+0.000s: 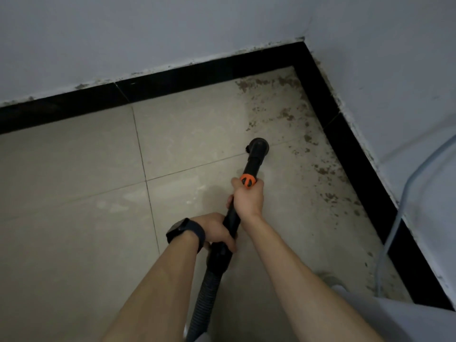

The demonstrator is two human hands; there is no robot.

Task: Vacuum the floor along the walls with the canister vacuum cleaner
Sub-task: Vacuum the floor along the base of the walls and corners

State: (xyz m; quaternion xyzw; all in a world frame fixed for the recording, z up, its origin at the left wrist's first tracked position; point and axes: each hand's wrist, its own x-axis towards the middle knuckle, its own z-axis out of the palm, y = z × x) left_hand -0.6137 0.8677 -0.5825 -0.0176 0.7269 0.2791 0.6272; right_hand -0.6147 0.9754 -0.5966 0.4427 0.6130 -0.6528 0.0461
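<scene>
A black vacuum wand (253, 165) with an orange collar (248, 180) points down toward the floor. Its round nozzle (257, 145) sits on the beige tile floor (86, 169). My right hand (248, 198) grips the wand just below the orange collar. Lower on the wand, my left hand (214, 230), with a dark watch on its wrist, grips the end where the ribbed black hose (204, 299) joins. Brown dirt patches (286, 112) lie on the tiles in the corner and along the right wall, beyond and to the right of the nozzle.
Black baseboard (172, 77) runs along the far wall and down the right wall (385, 70), meeting at a corner. A thin clear tube (399, 213) hangs along the right wall. A white object (407, 319) sits at the lower right.
</scene>
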